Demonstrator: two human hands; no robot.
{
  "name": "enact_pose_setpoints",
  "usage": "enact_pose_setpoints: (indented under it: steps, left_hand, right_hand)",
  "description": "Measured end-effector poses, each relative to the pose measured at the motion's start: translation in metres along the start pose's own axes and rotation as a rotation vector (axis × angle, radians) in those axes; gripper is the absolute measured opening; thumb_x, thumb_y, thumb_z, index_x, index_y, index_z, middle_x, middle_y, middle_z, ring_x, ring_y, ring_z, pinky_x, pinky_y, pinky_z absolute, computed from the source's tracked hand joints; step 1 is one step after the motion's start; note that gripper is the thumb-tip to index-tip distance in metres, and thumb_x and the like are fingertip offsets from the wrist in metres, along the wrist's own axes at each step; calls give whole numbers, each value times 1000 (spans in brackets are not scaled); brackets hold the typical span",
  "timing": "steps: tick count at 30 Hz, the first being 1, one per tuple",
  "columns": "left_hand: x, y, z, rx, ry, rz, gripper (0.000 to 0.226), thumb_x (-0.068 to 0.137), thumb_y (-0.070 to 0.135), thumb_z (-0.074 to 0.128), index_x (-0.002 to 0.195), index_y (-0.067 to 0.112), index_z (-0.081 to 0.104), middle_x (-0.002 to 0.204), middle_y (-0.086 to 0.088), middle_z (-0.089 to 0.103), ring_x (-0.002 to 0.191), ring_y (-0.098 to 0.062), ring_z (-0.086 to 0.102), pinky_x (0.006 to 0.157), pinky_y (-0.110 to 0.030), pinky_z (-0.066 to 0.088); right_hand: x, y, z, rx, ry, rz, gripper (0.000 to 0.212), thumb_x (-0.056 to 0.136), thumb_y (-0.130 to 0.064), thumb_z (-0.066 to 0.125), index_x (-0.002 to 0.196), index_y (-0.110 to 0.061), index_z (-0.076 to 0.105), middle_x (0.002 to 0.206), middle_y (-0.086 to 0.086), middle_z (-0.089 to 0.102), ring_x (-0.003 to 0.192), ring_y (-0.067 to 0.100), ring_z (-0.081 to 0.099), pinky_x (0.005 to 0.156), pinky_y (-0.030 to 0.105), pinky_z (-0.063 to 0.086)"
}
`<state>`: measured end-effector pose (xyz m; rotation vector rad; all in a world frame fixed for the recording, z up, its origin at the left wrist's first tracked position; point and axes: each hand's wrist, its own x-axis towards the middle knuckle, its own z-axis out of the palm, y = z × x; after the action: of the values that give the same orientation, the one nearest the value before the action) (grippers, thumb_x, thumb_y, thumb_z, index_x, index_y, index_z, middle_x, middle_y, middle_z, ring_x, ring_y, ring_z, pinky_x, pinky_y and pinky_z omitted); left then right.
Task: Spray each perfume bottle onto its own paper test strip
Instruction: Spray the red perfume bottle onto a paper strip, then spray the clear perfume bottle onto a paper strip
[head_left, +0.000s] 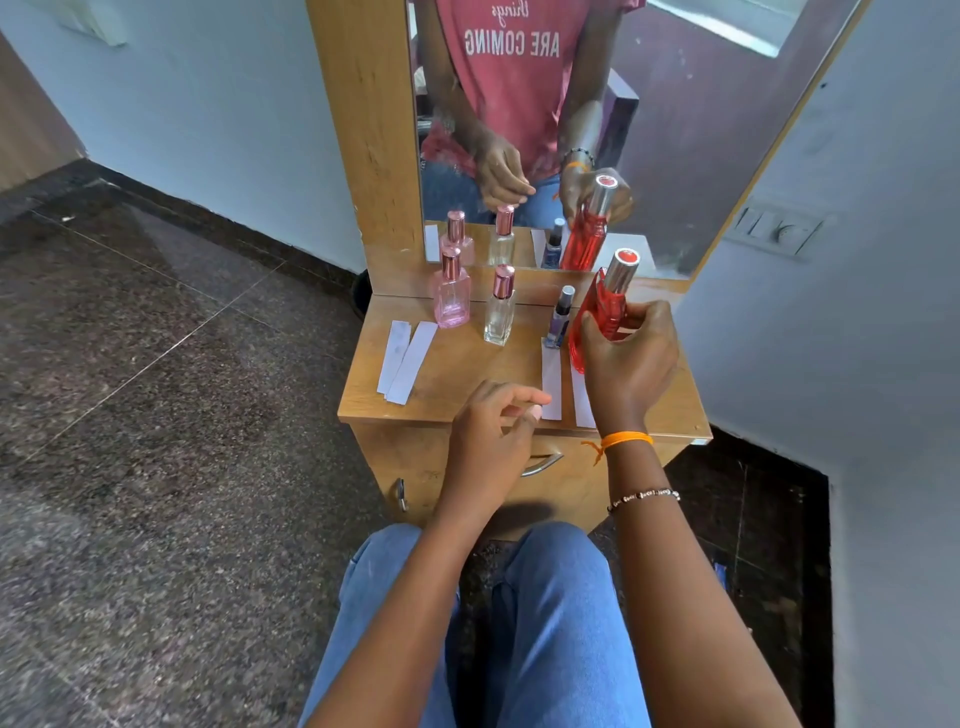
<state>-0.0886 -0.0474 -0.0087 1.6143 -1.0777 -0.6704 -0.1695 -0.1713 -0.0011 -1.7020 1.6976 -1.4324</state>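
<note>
My right hand (626, 364) grips a tall red perfume bottle (602, 306) with a silver cap, tilted above the right side of the wooden dresser top (467, 374). My left hand (493, 431) hovers over the front edge with loosely curled fingers, holding nothing, just left of a white paper strip (551, 384). A second strip (582, 400) lies partly under my right hand. Two more strips (408, 361) lie side by side at the left. A pink bottle (452, 293), a clear bottle (500, 312) and a small dark bottle (560, 319) stand upright along the back.
A mirror (675, 130) in a wooden frame rises behind the dresser top and reflects the bottles and hands. A drawer handle (543, 462) sits below the front edge. White walls stand on both sides; a switch panel (774, 228) is on the right wall.
</note>
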Motion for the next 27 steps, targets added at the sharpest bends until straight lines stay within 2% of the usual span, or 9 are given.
enact_pose_setpoints:
  steps: [4, 10, 13, 15, 19, 20, 22, 24, 27]
  left_hand:
    - [1, -2, 0, -3, 1, -18, 19, 87, 7, 58, 92, 22, 69, 95, 9, 59, 93, -8, 59, 78, -10, 44]
    - [0, -4, 0, -10, -2, -18, 19, 88, 7, 57, 94, 21, 69, 97, 6, 60, 94, -7, 59, 78, -8, 44]
    - [2, -6, -6, 13, 20, -16, 21, 89, 6, 55, 94, 21, 68, 100, 7, 61, 94, -5, 59, 79, -8, 43]
    - [5, -12, -13, 39, 80, -15, 24, 88, 5, 53, 92, 23, 68, 96, 9, 60, 93, -7, 58, 80, -14, 45]
    - [9, -30, -32, 337, 325, 10, 25, 85, 1, 51, 94, 18, 66, 98, 0, 62, 95, -23, 55, 83, -31, 41]
    - [9, -34, -38, 422, 379, 11, 25, 84, 0, 51, 97, 15, 65, 101, -3, 63, 97, -26, 55, 84, -33, 39]
    - [8, -43, -47, 520, 426, 27, 31, 81, -3, 51, 106, 12, 62, 111, -6, 62, 104, -28, 54, 90, -38, 39]
    - [7, -52, -51, 588, 386, 36, 40, 82, -4, 49, 119, 11, 57, 125, -6, 59, 117, -26, 51, 102, -42, 33]
    - [3, -63, -51, 651, 289, 7, 46, 90, 0, 42, 135, 9, 45, 142, -6, 46, 137, -24, 34, 115, -45, 14]
  right_hand:
    - [-2, -2, 2, -50, 7, -21, 32, 74, -31, 75, 89, -11, 55, 87, 2, 60, 73, 9, 42, 55, 18, 21]
    - [-10, 0, -4, -78, 3, -33, 47, 75, -37, 75, 107, -12, 52, 99, 3, 54, 82, 6, 41, 62, 16, 25]
    - [-29, -7, -10, 17, 36, -140, 31, 82, -32, 69, 100, -12, 54, 90, -1, 52, 76, 3, 41, 60, 17, 27]
    - [-43, -16, -6, 125, -102, -250, 13, 85, -22, 66, 87, -14, 56, 81, -5, 55, 69, 6, 47, 59, 21, 34]
    - [-58, -34, 25, 170, -454, -364, 6, 82, -9, 67, 77, -10, 63, 76, 2, 60, 60, 14, 51, 58, 30, 43]
    - [-59, -38, 34, 150, -532, -383, 1, 81, -8, 66, 81, -8, 66, 80, 5, 63, 60, 19, 55, 60, 31, 43]
    - [-62, -45, 53, 85, -674, -426, 16, 82, -6, 64, 98, -7, 69, 88, 13, 68, 70, 28, 61, 61, 27, 38]
    - [-63, -50, 69, -14, -756, -490, 30, 85, -10, 63, 116, -10, 63, 97, 16, 68, 83, 33, 63, 62, 27, 34]
    - [-65, -53, 86, -135, -786, -505, 40, 87, -13, 61, 126, -10, 52, 106, 18, 65, 95, 38, 60, 68, 36, 45]
